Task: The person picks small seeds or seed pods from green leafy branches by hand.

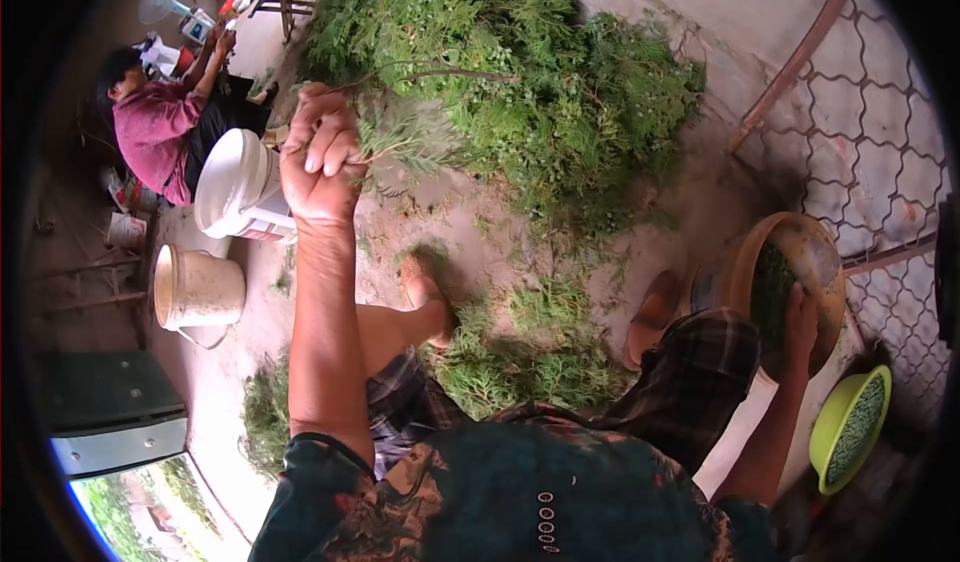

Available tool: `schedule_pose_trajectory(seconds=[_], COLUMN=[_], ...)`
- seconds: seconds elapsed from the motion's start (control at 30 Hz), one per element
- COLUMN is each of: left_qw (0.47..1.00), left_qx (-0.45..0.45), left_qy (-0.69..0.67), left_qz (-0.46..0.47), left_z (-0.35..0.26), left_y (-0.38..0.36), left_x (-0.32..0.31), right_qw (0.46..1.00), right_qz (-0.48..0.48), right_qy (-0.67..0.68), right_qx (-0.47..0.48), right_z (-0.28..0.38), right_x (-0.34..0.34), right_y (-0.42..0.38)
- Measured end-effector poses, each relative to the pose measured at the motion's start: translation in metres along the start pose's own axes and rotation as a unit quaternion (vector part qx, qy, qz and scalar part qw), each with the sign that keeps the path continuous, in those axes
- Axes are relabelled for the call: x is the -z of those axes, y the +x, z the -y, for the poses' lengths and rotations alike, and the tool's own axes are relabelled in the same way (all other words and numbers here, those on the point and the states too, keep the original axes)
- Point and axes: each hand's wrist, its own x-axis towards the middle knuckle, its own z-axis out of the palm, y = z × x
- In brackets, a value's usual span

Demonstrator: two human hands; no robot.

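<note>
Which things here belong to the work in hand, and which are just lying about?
Likely in use:
- left hand, gripping a leafy sprig
- right hand, inside the round tub holding greenery
- heap of leafy branches

Seemingly lying about:
- white bucket
- beige bucket
- lime-green basin, filled but untouched; role unclear

A thin green sprig (395, 144) with feathery leaves and a bare brown stem sticks out of the closed left hand (322, 157), above the floor. The round tan bucket (826, 252), stained inside, stands open by the right knee; dark green leaves (771, 287) lie in it, with the right hand (800, 312) reaching in at them.
</note>
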Motion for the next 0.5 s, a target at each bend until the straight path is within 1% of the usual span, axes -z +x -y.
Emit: schedule_pose_trajectory(seconds=[0.03,0.07,0.1,0.13,0.17,0.2,0.23,0.27,0.3,0.33,0.37,0.4,0.43,0.47,0.5], left_qw=[1.0,1.0,0.999,0.998,0.998,0.998,0.999,0.996,0.989,0.978,0.963,0.901,0.807,0.615,0.376], left_qx=[0.003,-0.007,0.006,0.011,0.013,0.01,0.008,-0.013,-0.031,-0.023,-0.015,-0.038,-0.057,-0.017,0.024], left_qy=[-0.002,-0.011,-0.029,-0.037,-0.046,-0.025,0.008,0.079,0.147,0.205,0.265,0.395,0.515,0.705,0.841], left_qz=[0.019,0.01,0.033,0.04,0.046,0.049,0.051,0.028,0.004,-0.027,-0.055,-0.174,-0.284,-0.352,-0.389], left_z=[-0.001,-0.002,0.01,0.011,0.011,0.008,0.002,-0.008,-0.02,-0.03,-0.042,-0.059,-0.075,-0.081,-0.089], left_y=[-0.003,-0.007,-0.008,-0.008,-0.009,-0.011,-0.017,-0.027,-0.039,-0.05,-0.063,-0.082,-0.101,-0.119,-0.14], left_x=[-0.006,-0.014,-0.018,-0.024,-0.031,-0.037,-0.043,-0.05,-0.056,-0.064,-0.07,-0.073,-0.074,-0.074,-0.073], right_qw=[0.994,0.978,0.979,0.967,0.954,0.937,0.921,0.901,0.895,0.886,0.878,0.863,0.842,0.844,0.834], right_qz=[-0.047,-0.096,-0.098,-0.05,-0.073,-0.091,-0.088,-0.082,-0.007,0.066,0.123,0.152,0.181,0.184,0.218], right_qy=[0.082,0.163,0.158,0.25,0.28,0.308,0.332,0.355,0.382,0.404,0.374,0.346,0.319,0.32,0.267], right_qx=[0.049,0.093,0.085,0.026,0.08,0.135,0.186,0.235,0.231,0.219,0.273,0.336,0.397,0.389,0.431], right_z=[0.007,0.015,0.024,0.062,0.087,0.112,0.133,0.155,0.175,0.195,0.208,0.216,0.222,0.224,0.227], right_x=[-0.005,-0.009,0.02,0.048,0.058,0.069,0.075,0.08,0.089,0.098,0.101,0.096,0.09,0.085,0.08], right_y=[-0.008,-0.017,-0.024,-0.034,-0.041,-0.048,-0.06,-0.071,-0.085,-0.099,-0.106,-0.112,-0.117,-0.123,-0.128])
